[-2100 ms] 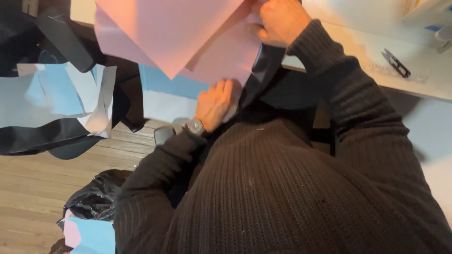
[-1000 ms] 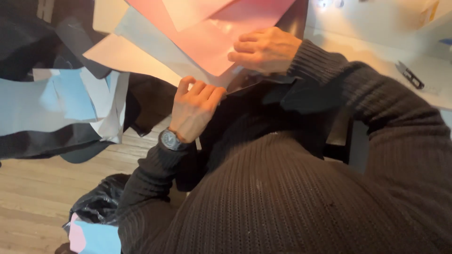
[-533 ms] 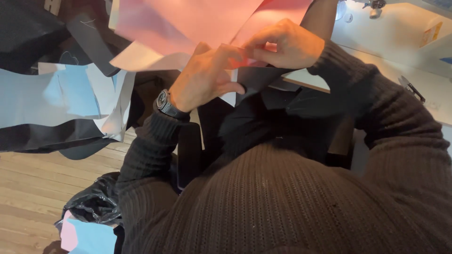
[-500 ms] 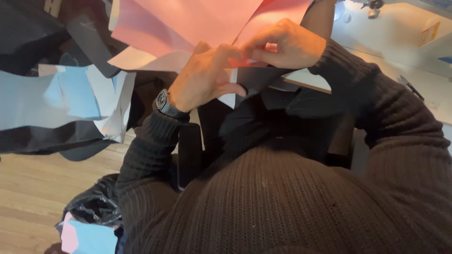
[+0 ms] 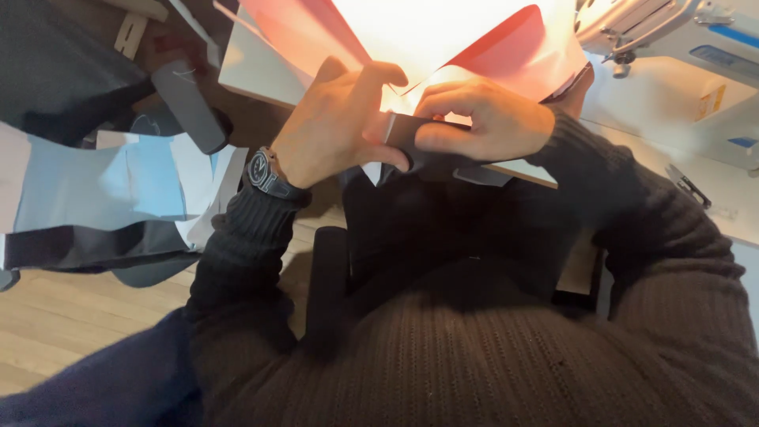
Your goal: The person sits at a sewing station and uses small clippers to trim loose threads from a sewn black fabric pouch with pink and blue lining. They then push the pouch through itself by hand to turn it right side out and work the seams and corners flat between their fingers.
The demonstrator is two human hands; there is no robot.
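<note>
1. Both hands meet at chest height: the left hand (image 5: 336,126), watch (image 5: 265,174) at the wrist, and the right hand (image 5: 482,119) pinch together on a dark strip (image 5: 411,130), thumbs and fingers closed on it from either side.
2. The strip lies between the two hands, at the lower edge of pink sheets (image 5: 443,39) that fan upward above the knuckles, lit from behind.
3. Left of the left hand, blue and white pieces (image 5: 118,186) hang over dark cloth; right of the right hand stands a sewing machine (image 5: 672,32) on a white table (image 5: 711,198), with a small tool (image 5: 688,186) lying on it.
4. Risk, as a judgement: the sheets look loosely stacked, so a slack pinch could let them slide apart or drop toward the floor; a hard pull could crease or tear the thin pink layer.
5. Against the frame half a second ago, the hands sit closer to the camera and more squarely together, the dark strip now shows plainly between them, and the sheets glow brighter.
</note>
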